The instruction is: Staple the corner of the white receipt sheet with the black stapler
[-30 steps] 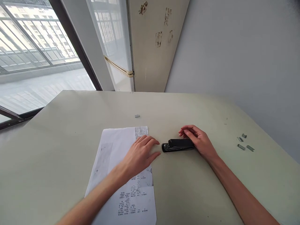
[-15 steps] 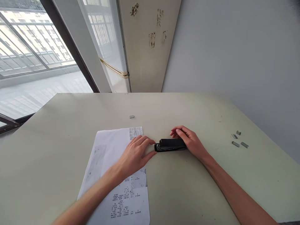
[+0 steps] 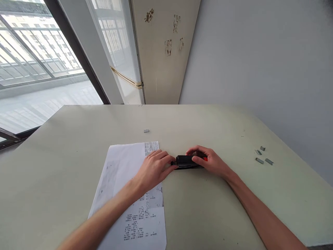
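A black stapler [image 3: 183, 161] lies flat on the pale green table [image 3: 208, 208], just right of a printed sheet of paper [image 3: 122, 173]. My right hand [image 3: 208, 161] is wrapped over the stapler's rear half, thumb near a small red part [image 3: 205, 159]. My left hand [image 3: 153, 169] rests on the paper's right edge, its fingertips touching the stapler's front end, fingers bent and close together.
Several loose staple strips [image 3: 261, 156] lie at the table's right side, and one small strip [image 3: 146, 131] sits beyond the paper. A worn cabinet door [image 3: 161, 48] and a grey wall stand behind the table; a window is at the left.
My right hand has slid forward over the stapler and closed round it. My left hand has moved right until its fingertips meet the stapler's front end.
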### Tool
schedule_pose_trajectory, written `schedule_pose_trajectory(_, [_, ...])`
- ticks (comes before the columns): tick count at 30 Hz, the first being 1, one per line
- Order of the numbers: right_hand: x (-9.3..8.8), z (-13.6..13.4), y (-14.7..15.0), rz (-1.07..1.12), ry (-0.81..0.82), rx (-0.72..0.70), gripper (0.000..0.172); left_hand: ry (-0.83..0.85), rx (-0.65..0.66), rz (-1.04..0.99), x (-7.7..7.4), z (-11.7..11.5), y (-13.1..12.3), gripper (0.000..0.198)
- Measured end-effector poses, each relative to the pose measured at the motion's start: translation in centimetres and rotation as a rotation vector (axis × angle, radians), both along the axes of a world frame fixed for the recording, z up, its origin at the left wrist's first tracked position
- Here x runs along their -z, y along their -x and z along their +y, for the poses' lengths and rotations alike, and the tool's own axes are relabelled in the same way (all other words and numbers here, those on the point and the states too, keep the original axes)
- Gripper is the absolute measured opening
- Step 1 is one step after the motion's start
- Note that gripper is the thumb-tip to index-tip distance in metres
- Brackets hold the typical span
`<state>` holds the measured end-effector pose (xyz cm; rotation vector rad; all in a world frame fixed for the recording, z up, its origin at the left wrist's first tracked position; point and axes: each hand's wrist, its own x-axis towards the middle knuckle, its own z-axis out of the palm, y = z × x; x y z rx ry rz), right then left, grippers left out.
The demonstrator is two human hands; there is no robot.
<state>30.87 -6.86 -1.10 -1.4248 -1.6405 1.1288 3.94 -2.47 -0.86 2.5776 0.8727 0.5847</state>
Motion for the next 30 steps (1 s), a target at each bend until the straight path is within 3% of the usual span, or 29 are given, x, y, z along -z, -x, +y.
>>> schedule_pose_trajectory(6, [-0.2,0.2,-0.1,-0.006,-0.061,-0.085,0.030,-0.038,0.028,0.021,-0.4,0.2,0.8,0.022])
schedule_pose_trajectory(15, [0.0,0.2,-0.3,0.023,-0.010,-0.101,0.030,-0.096,0.052,0.093,-1.8,0.6,4.0,0.026])
schedule_pose_trajectory(25, [0.0,0.4,-0.2,0.024,0.012,-0.112,0.034,-0.096,0.084,0.087,-1.6,0.8,5.8,0.029])
schedule_pose_trajectory(27, [0.0,0.3,-0.2,0.027,0.020,-0.108,0.034,-0.070,0.042,0.070,-1.8,1.6,6.2,0.035])
schedule_pose_trajectory(30, [-0.1,0.2,-0.1,0.034,0.030,-0.108,0.032,-0.047,-0.152,0.026,-1.8,3.8,6.9,0.037])
